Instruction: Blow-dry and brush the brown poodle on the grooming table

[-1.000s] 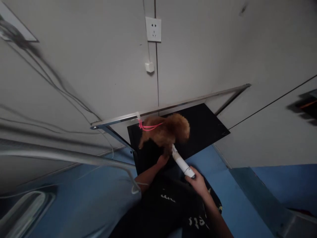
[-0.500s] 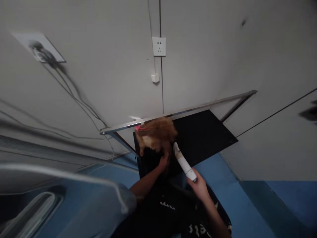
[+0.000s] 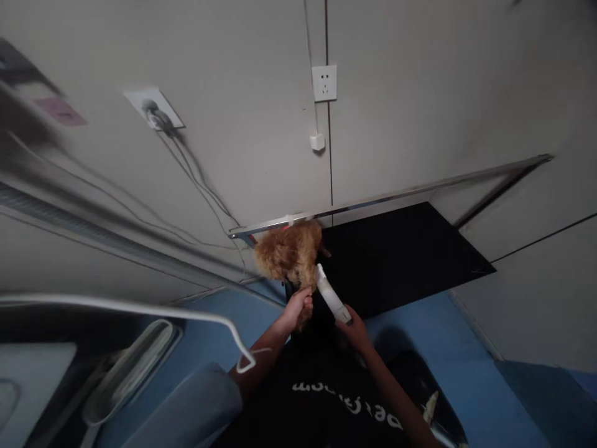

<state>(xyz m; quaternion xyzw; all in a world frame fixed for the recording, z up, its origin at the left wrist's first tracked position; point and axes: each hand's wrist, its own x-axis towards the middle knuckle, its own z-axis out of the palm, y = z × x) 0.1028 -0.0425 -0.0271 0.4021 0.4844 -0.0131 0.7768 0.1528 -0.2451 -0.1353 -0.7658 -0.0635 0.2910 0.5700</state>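
A small fluffy brown dog [image 3: 289,256] stands at the left end of a black table top [image 3: 401,255], under a metal bar [image 3: 420,186]. My left hand [image 3: 298,306] is closed round a part of the dog's fur or a leg at its near side. My right hand [image 3: 353,326] grips a white clipper-like tool [image 3: 329,295], whose tip touches the dog's right side.
The grey wall carries a white socket [image 3: 324,82], a small white box [image 3: 317,142] and a plugged outlet [image 3: 153,111] with cables running down. The floor [image 3: 433,348] is blue. A grey rounded shape [image 3: 130,367] lies at lower left. My dark shirt [image 3: 336,398] fills the bottom.
The view has swung left and the dog has turned and shifted towards the table's left corner. My left hand moved from under its body to grip its near side; the tool followed.
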